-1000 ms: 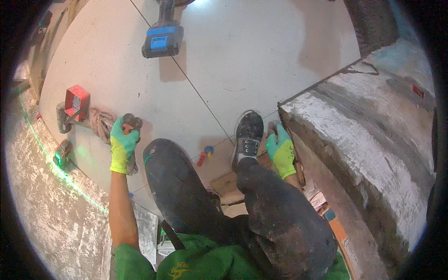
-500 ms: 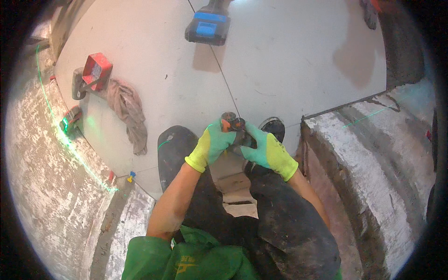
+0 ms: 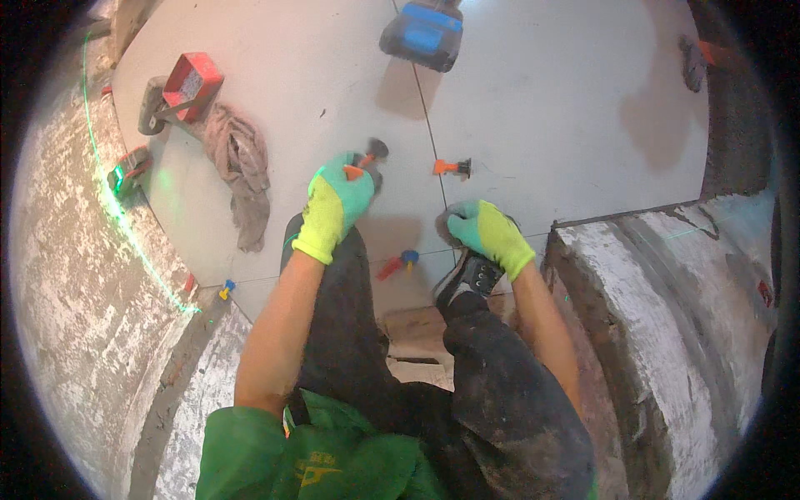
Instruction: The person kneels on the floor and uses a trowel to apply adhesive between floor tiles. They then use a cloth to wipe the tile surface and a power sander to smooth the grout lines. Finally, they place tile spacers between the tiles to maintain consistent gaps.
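Note:
My left hand, in a yellow and green glove, is closed around an orange and black tile leveling clip just above the pale tile. A similar orange and black clip lies on its side by the dark tile joint, between and beyond my hands. My right hand, gloved alike, is beside my shoe with fingers curled. A dark blurred shape shows at its fingertips; I cannot make out what it is. Between my knees, a red and blue clip stands near the cross joint.
A blue and black cordless tool is at the far side of the large tiles. On the left are a red box, a crumpled cloth, a device throwing a green line and a yellow-blue clip. Rough ledges flank the tiles.
My hands have come apart from the orange and black clips held between them. The left moved forward with one; another now lies on the tile. My right hand stays by the shoe.

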Available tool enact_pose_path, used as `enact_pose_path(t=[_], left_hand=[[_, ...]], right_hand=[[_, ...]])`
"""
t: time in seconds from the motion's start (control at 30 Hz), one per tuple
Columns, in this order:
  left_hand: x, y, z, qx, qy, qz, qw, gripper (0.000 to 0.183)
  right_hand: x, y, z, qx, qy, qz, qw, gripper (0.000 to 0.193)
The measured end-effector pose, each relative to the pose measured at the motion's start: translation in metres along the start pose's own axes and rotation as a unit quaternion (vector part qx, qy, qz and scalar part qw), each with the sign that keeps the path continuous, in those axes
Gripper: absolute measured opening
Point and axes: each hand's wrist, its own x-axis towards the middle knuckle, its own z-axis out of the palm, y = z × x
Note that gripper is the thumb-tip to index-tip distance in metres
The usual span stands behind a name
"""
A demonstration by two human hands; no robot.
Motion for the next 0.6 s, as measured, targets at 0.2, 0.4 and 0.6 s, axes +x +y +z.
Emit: enact_pose_path(t=[0.2, 0.4, 0.6], left_hand=[[0.017, 0.0, -0.023, 0.079, 0.049, 0.069, 0.993, 0.022], [0.027, -0.015, -0.029, 0.129, 0.091, 0.158, 0.975, 0.02], [0.018, -0.013, -0.042, 0.097, 0.075, 0.224, 0.967, 0.022]], right_hand=[[0.069, 0.003, -0.007, 0.496, 0.023, -0.054, 0.866, 0.026], [0.028, 0.01, 0.012, 0.451, -0.018, -0.007, 0.892, 0.035], [0.009, 0.003, 0.004, -0.12, -0.014, -0.057, 0.991, 0.041]])
